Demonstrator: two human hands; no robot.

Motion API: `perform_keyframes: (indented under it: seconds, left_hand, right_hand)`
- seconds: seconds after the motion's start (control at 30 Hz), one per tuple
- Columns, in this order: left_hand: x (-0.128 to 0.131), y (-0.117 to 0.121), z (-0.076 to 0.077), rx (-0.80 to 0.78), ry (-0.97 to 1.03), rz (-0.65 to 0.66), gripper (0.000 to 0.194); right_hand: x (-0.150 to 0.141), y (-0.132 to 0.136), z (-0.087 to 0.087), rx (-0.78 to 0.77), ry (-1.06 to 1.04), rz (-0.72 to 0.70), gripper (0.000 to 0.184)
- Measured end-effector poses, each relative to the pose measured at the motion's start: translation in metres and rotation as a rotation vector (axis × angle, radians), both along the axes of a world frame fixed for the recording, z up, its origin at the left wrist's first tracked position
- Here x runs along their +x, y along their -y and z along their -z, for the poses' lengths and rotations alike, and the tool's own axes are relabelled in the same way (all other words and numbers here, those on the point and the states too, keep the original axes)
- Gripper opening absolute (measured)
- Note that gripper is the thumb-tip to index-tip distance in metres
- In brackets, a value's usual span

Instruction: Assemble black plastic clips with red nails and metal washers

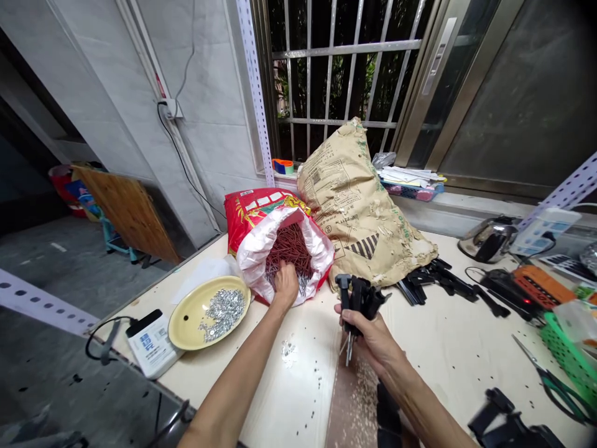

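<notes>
The worktop is a pale sheet surface that carries every item described here. The largest item on it is a torn brown paper sack, which leans toward the window grille at the rear. To the left of the sack, and touching it, stands a red bag with a white plastic liner rolled open. The liner holds a mass of dark red pins.

The left hand reaches into the liner mouth, with its fingers buried among the red pins. The grip of this hand cannot be determined, as the fingertips are hidden.

A yellow plate lies just left of the red bag and contains a heap of small silver screws. A white box with a black cable touches the near-left edge of the plate.

The right hand is raised above the worktop in front of the sack. Its grip is pressed together around a bundle of black plastic parts, held upright. Thin metal prongs project below the fist.

More black parts lie on the worktop at the right foot of the sack. Green-handled scissors lie near the right edge.
</notes>
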State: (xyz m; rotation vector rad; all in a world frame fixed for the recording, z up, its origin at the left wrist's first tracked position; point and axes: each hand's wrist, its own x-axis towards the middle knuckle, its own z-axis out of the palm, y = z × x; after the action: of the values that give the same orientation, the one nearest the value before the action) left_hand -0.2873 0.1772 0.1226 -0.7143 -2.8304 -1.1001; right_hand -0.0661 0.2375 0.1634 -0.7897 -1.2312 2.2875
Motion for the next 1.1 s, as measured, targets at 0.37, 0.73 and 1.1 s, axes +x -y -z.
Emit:
perform_keyframes:
  seconds: [0.37,0.73,1.1]
  left_hand:
    - [-0.016,0.006,-0.011,0.253,0.202,-0.038,0.011]
    - [0.089,0.053,-0.080,0.920,0.734,0.244,0.033]
    - [0.140,0.067,-0.117,0.676,0.338,0.447,0.014]
  right_hand:
    - [0.008,-0.001,0.006,0.184,0.108,-0.056,0.041]
    - [0.021,0.012,0.010,0.363,0.047,-0.125,0.027]
    - [0.028,0.018,0.001,0.714,-0.021,-0.089,0.018]
